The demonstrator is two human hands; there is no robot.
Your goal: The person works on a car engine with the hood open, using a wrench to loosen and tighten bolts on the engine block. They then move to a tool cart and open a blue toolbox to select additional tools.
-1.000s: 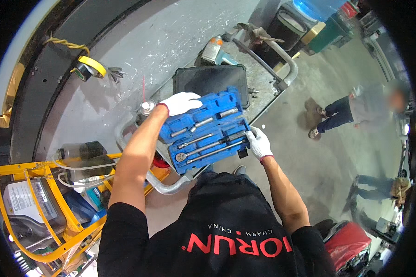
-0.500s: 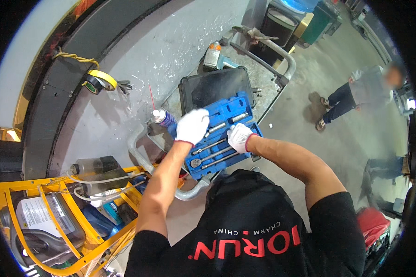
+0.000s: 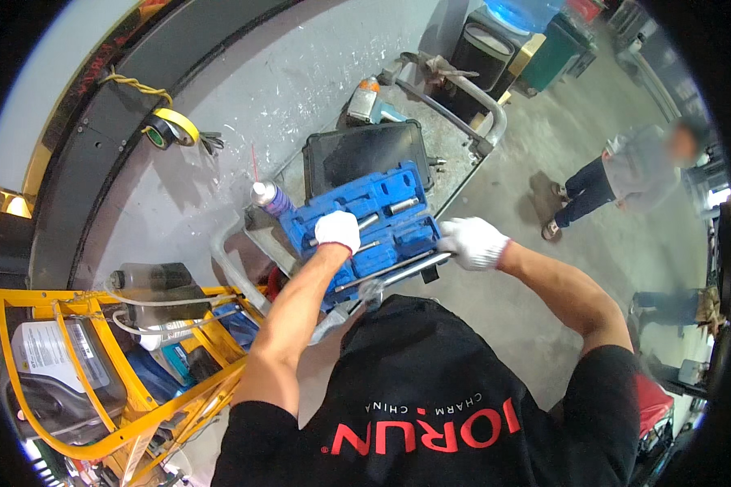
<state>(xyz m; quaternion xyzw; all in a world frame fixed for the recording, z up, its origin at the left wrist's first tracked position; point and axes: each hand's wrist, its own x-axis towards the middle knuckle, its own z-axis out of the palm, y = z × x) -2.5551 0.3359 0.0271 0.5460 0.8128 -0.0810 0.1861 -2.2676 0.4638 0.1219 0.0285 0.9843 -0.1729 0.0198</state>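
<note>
An open blue socket-set case point(image 3: 357, 191) lies on the cart, with chrome bars and sockets in its moulded slots. My left hand point(image 3: 338, 232), in a white glove, is curled over the middle of the case beside an extension bar point(image 3: 369, 246); its fingertips are hidden. At the case's right edge is my gloved right hand point(image 3: 475, 242), closed at the handle end of a ratchet wrench point(image 3: 414, 268). The wrench is tilted out over the near edge, its blurred round head close to my black shirt.
Behind the case sit a dark flat box point(image 3: 365, 154) and a cordless power tool point(image 3: 367, 101). A spray can point(image 3: 270, 196) with a red straw stands to the left. A yellow rack point(image 3: 138, 390) holds jugs at lower left. Another person point(image 3: 617, 174) stands at right.
The ratchet wrench has come out of its slot toward me, and my right hand has moved right, past the case's edge. My left hand has come lower over the case.
</note>
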